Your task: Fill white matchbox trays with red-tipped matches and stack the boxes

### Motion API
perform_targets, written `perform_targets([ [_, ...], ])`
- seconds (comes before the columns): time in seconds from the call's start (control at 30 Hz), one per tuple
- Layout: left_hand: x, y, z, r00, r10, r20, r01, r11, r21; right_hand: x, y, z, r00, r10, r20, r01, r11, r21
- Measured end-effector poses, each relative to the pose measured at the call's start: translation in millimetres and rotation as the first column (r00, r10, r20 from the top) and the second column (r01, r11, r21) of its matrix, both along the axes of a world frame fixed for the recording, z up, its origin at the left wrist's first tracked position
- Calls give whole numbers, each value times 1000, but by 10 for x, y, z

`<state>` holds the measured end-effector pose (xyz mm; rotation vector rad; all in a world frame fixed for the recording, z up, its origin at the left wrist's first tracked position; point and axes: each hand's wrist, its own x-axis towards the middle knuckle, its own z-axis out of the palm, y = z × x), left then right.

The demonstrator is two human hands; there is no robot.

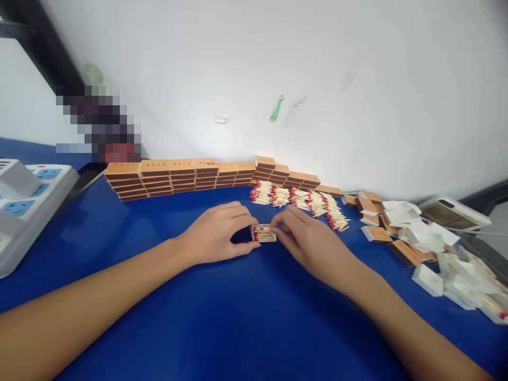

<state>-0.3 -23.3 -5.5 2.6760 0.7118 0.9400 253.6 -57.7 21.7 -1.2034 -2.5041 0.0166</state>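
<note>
A small white matchbox tray (271, 239) filled with red-tipped matches (262, 234) lies on the blue table in front of me. My left hand (220, 233) grips its left end between thumb and fingers. At its right end, my right hand (304, 233) has thumb and forefinger pinched together over the matches; whatever is between those fingertips is too small to make out. Just behind the tray, loose matches (299, 198) lie in several bunches.
Stacked orange matchboxes (154, 177) line the wall. At the right, loose matchbox sleeves (405, 252) and white trays (427, 279) are heaped near a pale device (454, 211). A power strip (35, 196) stands at the left on the blue table (206, 323).
</note>
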Motion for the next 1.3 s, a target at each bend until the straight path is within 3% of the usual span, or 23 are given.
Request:
perform_targets([
  [0.23, 7, 6, 0, 999, 7, -35, -6, 1000, 14, -176, -27, -120, 974, -94, 208, 62, 986, 155],
  [0.63, 1, 1, 4, 999, 15, -32, -15, 1000, -18, 28, 69, -87, 999, 33, -14, -32, 999, 4],
  [0.8, -7, 4, -4, 1000, 11, -25, -11, 1000, -6, 177, 216, -87, 990, -68, -126, 66, 998, -21],
  [0.9, -6, 6, -9, 1000, 11, -25, -11, 1000, -3, 317, 375, -161, 988, -130, -80, 134, 990, 46],
  [1.03, -2, 6, -14, 1000, 9, -25, -9, 1000, 7, 433, 538, -252, 994, -107, -1, 107, 994, 37],
  [1.3, -11, 4, -12, 999, 8, -42, -7, 1000, 19, 436, 582, -274, 995, -89, -39, 88, 996, -21],
])
